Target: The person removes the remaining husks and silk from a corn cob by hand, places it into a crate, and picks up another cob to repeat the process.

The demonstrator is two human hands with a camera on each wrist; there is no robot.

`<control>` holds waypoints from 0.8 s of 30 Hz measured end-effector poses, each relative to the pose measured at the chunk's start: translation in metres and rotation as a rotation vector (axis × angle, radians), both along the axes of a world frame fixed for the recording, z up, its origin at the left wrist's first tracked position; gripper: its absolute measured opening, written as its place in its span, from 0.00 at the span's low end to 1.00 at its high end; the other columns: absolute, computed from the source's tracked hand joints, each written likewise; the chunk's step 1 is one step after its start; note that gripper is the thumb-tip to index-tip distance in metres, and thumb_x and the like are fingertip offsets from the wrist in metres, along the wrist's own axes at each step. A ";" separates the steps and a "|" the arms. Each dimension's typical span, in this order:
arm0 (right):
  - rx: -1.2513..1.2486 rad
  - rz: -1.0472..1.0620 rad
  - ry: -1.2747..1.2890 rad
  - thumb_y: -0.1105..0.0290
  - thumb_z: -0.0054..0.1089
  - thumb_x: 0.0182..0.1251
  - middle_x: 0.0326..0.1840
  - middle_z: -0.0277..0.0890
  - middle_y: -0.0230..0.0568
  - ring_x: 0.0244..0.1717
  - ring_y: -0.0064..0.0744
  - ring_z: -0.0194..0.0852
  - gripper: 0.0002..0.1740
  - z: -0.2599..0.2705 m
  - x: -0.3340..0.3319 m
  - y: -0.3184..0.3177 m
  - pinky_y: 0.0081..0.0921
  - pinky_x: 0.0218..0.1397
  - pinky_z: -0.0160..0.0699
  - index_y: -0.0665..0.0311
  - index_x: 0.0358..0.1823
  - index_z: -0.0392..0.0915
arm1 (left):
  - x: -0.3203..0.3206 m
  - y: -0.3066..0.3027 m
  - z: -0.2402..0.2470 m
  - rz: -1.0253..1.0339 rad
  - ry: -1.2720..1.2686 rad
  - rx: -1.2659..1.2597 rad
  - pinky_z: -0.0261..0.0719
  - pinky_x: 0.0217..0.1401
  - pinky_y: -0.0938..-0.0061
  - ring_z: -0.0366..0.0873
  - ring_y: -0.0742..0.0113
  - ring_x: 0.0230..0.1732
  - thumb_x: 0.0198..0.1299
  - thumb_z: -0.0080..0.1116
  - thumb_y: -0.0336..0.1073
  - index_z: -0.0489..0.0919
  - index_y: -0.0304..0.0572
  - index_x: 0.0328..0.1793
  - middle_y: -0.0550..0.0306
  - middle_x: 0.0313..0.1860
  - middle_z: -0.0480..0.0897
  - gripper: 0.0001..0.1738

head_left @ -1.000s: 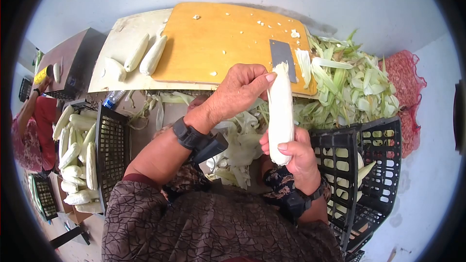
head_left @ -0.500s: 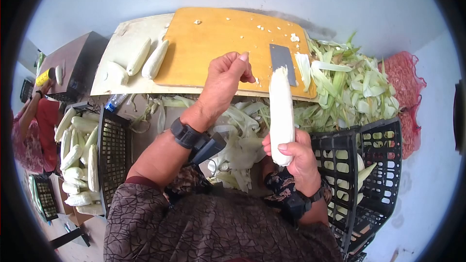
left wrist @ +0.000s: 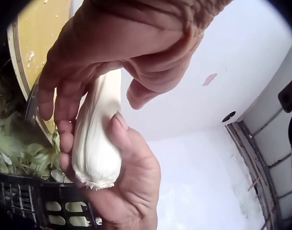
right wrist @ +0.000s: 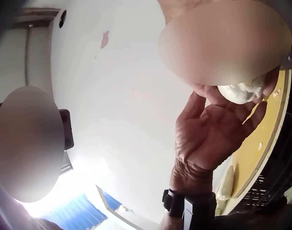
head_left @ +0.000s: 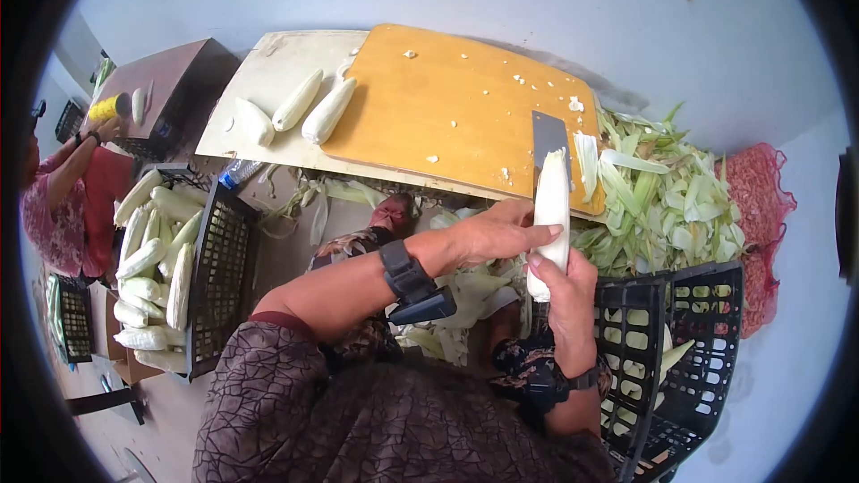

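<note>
My right hand (head_left: 570, 304) grips a pale ear of corn (head_left: 553, 190) near its lower end, thumb across the front, as the left wrist view also shows. The ear stands nearly upright in front of the orange cutting board (head_left: 447, 116). My left hand (head_left: 497, 233) is beside the ear's middle, fingers reaching behind it. In the left wrist view, its thumb stands off from the ear (left wrist: 99, 139), and in the right wrist view its palm faces the camera with fairly straight fingers. A grey cleaver blade (head_left: 548, 132) lies on the board, partly behind the ear.
Three pale ears (head_left: 298, 100) lie on the whitish board at left. A black crate (head_left: 224, 255) beside them adjoins several stacked ears. Husks (head_left: 662, 206) pile up at right, above another black crate (head_left: 631, 349) and a red mesh sack (head_left: 756, 188). Another person (head_left: 67, 206) sits far left.
My left hand came off the top of the ear, drew away leftward, then returned to the ear's middle. The right hand keeps its grip. The head view has shifted.
</note>
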State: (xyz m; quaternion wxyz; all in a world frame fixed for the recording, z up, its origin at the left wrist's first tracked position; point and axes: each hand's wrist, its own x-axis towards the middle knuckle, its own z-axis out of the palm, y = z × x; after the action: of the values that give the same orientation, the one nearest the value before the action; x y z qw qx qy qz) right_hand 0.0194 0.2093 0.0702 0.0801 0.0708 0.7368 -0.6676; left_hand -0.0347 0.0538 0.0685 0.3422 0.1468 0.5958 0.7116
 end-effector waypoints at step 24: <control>-0.251 0.124 0.050 0.65 0.48 0.65 0.46 0.73 0.43 0.39 0.29 0.76 0.23 0.009 -0.001 -0.009 0.22 0.36 0.76 0.72 0.58 0.63 | 0.000 0.002 0.006 0.266 -0.115 0.272 0.71 0.29 0.81 0.73 0.78 0.33 0.65 0.49 0.43 0.71 0.36 0.49 0.61 0.34 0.77 0.17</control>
State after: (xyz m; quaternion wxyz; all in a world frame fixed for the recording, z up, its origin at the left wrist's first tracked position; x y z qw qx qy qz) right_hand 0.0188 0.1999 0.0796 0.1112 -0.0021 0.6524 -0.7497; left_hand -0.0349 0.0556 0.0747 0.2555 0.0708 0.4880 0.8316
